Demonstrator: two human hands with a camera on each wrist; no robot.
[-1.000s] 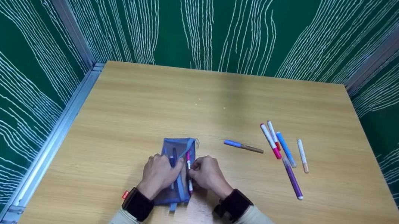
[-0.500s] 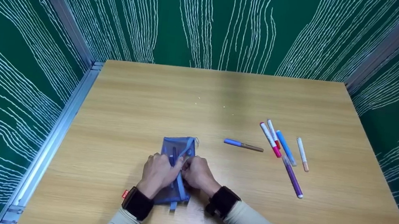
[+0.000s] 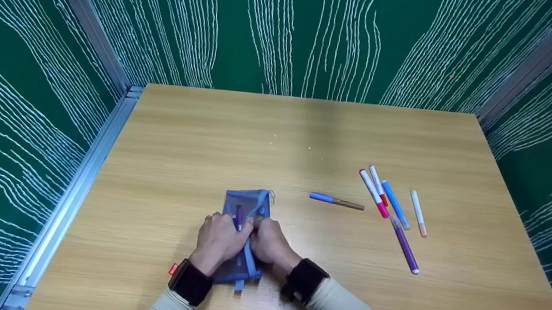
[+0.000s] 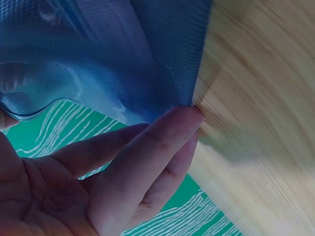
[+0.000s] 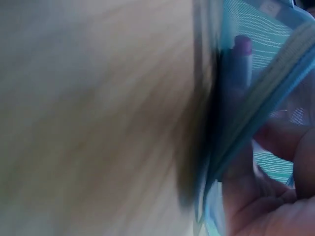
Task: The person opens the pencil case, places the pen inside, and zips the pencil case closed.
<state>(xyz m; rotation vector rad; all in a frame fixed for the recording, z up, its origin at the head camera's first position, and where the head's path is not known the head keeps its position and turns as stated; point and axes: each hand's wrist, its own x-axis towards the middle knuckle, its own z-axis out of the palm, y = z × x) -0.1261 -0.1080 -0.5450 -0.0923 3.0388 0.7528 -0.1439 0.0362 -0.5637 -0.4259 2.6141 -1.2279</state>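
Note:
A blue mesh pencil case (image 3: 247, 198) lies on the table with its zipped side parted and pens showing through the mesh. My left hand (image 3: 220, 239) grips it from the left, thumb over the opening; in the left wrist view, fingertips (image 4: 187, 115) press at its edge. My right hand (image 3: 273, 243) reaches into the opening from the right. In the right wrist view a marker (image 5: 241, 64) with a purple-pink end stands inside the case, and my right fingers hold its lower part, partly hidden behind the zipper strip (image 5: 266, 93).
Right of the case lies a pen with a blue cap and brown barrel (image 3: 337, 201). Farther right are a pink-capped marker (image 3: 373, 192), a light blue marker (image 3: 395, 204), a purple marker (image 3: 405, 246) and a pale-capped marker (image 3: 419, 213). Green walls surround the wooden table (image 3: 195, 130).
My right hand has moved left, carrying the marker from the case's right edge into its opening. The left hand keeps its place on the case.

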